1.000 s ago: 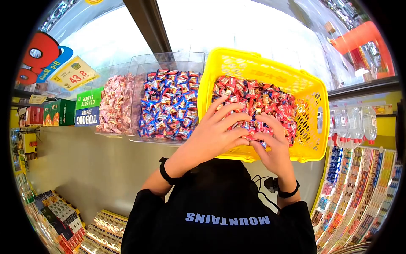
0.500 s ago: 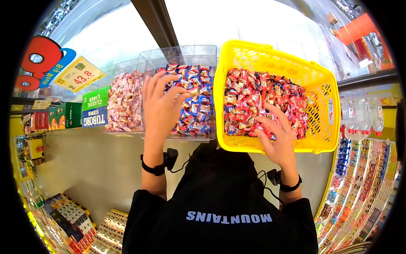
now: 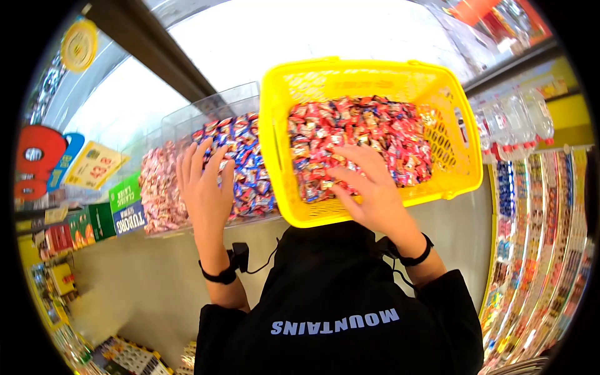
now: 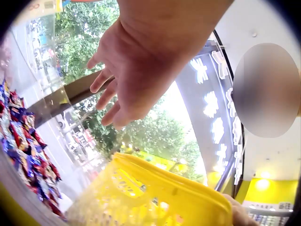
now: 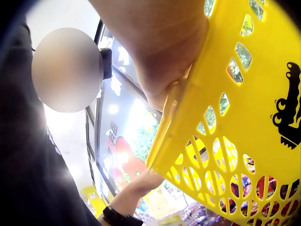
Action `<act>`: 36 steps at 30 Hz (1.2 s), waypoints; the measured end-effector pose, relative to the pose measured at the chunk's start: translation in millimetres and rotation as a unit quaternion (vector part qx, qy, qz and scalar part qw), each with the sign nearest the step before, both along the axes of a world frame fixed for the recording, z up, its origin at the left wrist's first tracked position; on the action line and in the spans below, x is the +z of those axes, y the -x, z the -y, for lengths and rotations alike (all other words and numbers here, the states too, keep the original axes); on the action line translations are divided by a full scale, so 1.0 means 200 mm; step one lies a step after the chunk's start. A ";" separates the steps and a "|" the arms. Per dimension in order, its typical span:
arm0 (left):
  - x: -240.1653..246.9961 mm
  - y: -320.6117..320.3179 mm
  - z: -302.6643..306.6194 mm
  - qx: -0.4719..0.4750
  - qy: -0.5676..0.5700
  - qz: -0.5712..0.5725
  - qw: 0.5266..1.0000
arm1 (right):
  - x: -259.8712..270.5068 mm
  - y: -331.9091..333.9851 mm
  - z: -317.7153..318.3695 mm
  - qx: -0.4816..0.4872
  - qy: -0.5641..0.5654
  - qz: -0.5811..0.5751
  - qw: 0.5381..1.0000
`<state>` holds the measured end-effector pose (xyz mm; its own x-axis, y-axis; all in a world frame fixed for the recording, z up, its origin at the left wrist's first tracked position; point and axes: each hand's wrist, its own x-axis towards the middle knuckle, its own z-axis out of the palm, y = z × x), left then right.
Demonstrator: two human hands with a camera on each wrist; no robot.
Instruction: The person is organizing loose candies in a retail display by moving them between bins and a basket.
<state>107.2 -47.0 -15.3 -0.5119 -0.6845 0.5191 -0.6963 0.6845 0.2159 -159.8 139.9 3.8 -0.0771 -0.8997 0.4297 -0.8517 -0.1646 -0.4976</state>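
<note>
In the head view my left hand hovers over the clear bin of blue-and-red wrapped candies, fingers spread, with nothing visible in them. The left wrist view shows the same hand with fingers apart, above and beside the yellow basket. My right hand reaches over the basket's near rim, its loosely bent fingers touching the red wrapped candies inside. Whether a candy lies between those fingertips is unclear. In the right wrist view the basket wall hides the right fingers.
Pink wrapped candies fill a bin at the left, beside green-and-blue beer boxes. Water bottles stand right of the basket. Shelves of goods run down the right side, and a window lies behind the bins.
My left hand moved from the basket to the blue candies, where it held a candy at its fingertips; now none shows there. My right hand stayed in the basket. The head view has tilted.
</note>
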 end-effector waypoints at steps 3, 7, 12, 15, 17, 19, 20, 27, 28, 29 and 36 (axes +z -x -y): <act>0.14 0.14 -0.11 -0.062 -0.019 -0.017 0.998 | 0.02 0.02 -0.02 0.011 0.018 -0.011 1.000; 0.32 0.33 -0.26 -0.127 -0.026 0.014 0.992 | 0.10 0.16 -0.13 0.016 0.013 -0.042 0.999; 0.48 0.57 -0.38 -0.175 -0.037 0.057 0.982 | 0.18 0.52 -0.35 -0.015 0.017 -0.058 0.998; 0.62 0.75 -0.40 -0.202 0.005 0.073 0.977 | 0.16 0.75 -0.48 -0.054 0.028 -0.073 0.995; 0.75 0.87 -0.39 -0.230 0.037 0.075 0.970 | 0.14 0.88 -0.53 -0.075 0.034 -0.083 0.993; 0.86 1.02 -0.33 -0.274 0.028 0.106 0.956 | 0.13 0.96 -0.56 -0.092 0.036 -0.090 0.991; 0.88 1.10 -0.29 -0.295 0.023 0.121 0.947 | 0.12 0.98 -0.57 -0.085 0.039 -0.087 0.992; 0.43 1.69 -0.15 -0.391 -0.020 0.145 0.909 | 0.07 1.01 -0.56 -0.052 0.029 -0.062 0.996; 0.32 1.74 -0.16 -0.386 -0.018 0.180 0.904 | 0.06 1.02 -0.56 -0.045 0.029 -0.055 0.997; 0.21 1.78 -0.14 -0.382 -0.016 0.214 0.899 | 0.05 1.03 -0.56 -0.038 0.029 -0.049 0.998; -0.25 1.81 -0.02 -0.397 0.064 0.348 0.847 | 0.04 1.03 -0.55 -0.031 0.017 -0.041 0.999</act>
<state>-253.9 -42.7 -64.6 -0.9968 0.0590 -0.0542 0.0673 0.9834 -0.1686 -366.7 250.1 11.4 -0.0949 -0.8792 0.4668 -0.8985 -0.1262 -0.4204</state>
